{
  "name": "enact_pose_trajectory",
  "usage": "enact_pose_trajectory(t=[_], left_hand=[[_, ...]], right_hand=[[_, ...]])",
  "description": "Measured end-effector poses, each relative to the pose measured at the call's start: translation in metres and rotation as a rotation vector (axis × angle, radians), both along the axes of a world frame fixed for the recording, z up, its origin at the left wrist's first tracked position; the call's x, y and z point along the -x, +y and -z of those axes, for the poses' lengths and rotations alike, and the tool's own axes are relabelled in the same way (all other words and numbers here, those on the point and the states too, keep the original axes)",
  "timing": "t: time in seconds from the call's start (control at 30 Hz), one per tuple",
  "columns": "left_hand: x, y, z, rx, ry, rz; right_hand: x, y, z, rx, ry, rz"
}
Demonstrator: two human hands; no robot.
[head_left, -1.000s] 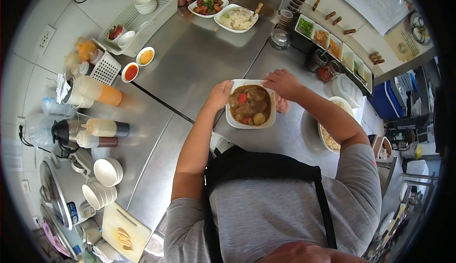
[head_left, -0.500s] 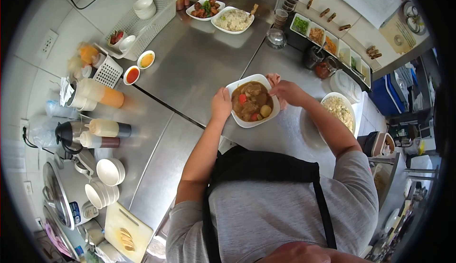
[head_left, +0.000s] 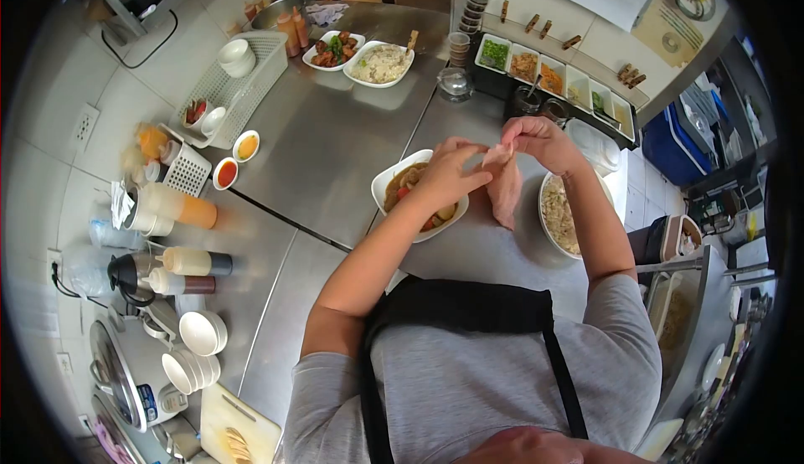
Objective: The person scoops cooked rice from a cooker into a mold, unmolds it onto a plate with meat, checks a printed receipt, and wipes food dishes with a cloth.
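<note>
A limp pink cloth [head_left: 504, 192] hangs over the steel counter, pinched at its top by my right hand [head_left: 540, 141]. My left hand [head_left: 452, 171] has its thumb and fingers apart, the fingertips at the cloth's upper edge; whether they touch it I cannot tell. Below and left of that hand sits a white square bowl [head_left: 383, 183] of brown stew [head_left: 410, 181] with meat and red pieces, partly hidden by my left hand and forearm. To the right, under my right forearm, stands a round white bowl of rice [head_left: 559, 213].
A row of garnish trays [head_left: 553, 79] lines the back right. Two filled dishes, one of meat [head_left: 333, 49] and one of rice [head_left: 379, 64], stand at the back. Sauce bottles [head_left: 180, 204], stacked white bowls [head_left: 203, 332] and a cutting board [head_left: 239, 418] are at left.
My left hand has let go of the stew bowl's rim and moved right to the cloth. My right hand has lifted the cloth away from the bowl, and it now hangs down.
</note>
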State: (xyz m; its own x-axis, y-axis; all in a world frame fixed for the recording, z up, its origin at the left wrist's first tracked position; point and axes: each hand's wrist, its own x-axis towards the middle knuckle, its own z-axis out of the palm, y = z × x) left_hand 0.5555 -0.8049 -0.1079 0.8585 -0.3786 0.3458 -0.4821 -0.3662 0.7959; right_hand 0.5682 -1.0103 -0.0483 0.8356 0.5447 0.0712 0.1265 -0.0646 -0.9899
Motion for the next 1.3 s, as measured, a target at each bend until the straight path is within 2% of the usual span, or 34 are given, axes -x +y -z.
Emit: enact_pose_trajectory(t=[0.07,0.17,0.2,0.3,0.33,0.43,0.47,0.57,0.67,0.77,0.8,0.83,0.87,0.93,0.97,1.0,1.07,1.17,1.3], left_hand=[[-0.004,-0.008,-0.001,0.014,0.005,0.027],[-0.008,-0.009,-0.017,0.119,0.503,0.047],[-0.008,-0.012,-0.012,0.176,0.476,0.040],[-0.002,-0.023,0.009,0.308,0.367,-0.005],[0.001,-0.027,0.011,0.322,0.310,-0.031],[0.008,-0.029,0.018,0.272,0.038,-0.080],[0.011,-0.030,0.019,0.266,-0.026,-0.084],[0.021,-0.030,0.031,0.177,-0.108,-0.053],[0.041,-0.030,0.035,0.179,-0.100,-0.016],[0.037,0.001,0.022,0.102,0.006,0.051],[0.030,0.014,0.033,0.123,-0.038,-0.095],[0.024,0.031,0.028,0.184,0.070,-0.221],[0.012,0.053,0.031,0.169,-0.099,-0.363],[-0.004,0.094,0.046,-0.024,-0.133,-0.649],[-0.009,0.106,0.056,-0.066,-0.040,-0.656],[-0.013,0.116,0.066,-0.107,0.052,-0.662],[-0.016,0.122,0.084,-0.163,0.191,-0.609],[-0.013,0.118,0.093,-0.207,0.319,-0.479],[-0.013,0.114,0.092,-0.214,0.368,-0.453]], right_hand=[[0.003,-0.001,-0.011,0.108,-0.108,-0.069],[0.011,-0.003,-0.011,0.471,-0.565,-0.023],[0.011,-0.001,-0.004,0.569,-0.709,0.026],[0.022,0.015,0.024,0.741,-0.831,0.288],[0.022,0.019,0.039,0.714,-0.689,0.364],[0.032,0.033,0.070,0.317,-0.348,0.584],[0.034,0.034,0.078,0.185,-0.259,0.554],[0.048,0.051,0.087,-0.470,0.264,0.584],[0.040,0.044,0.096,-0.552,0.511,0.556],[0.025,0.031,0.082,-0.433,0.427,0.549],[0.017,0.022,0.082,-0.303,0.290,0.580],[0.006,0.010,0.083,-0.174,0.153,0.605],[-0.004,0.005,0.084,-0.046,0.014,0.625],[-0.025,0.009,0.099,0.103,-0.037,0.550],[-0.027,0.017,0.095,0.177,-0.064,0.511],[-0.026,0.030,0.092,0.490,-0.401,0.539],[-0.032,0.050,0.105,0.500,-0.513,0.330],[-0.034,0.068,0.114,0.601,-0.618,0.177],[-0.033,0.068,0.126,0.602,-0.550,0.124]])
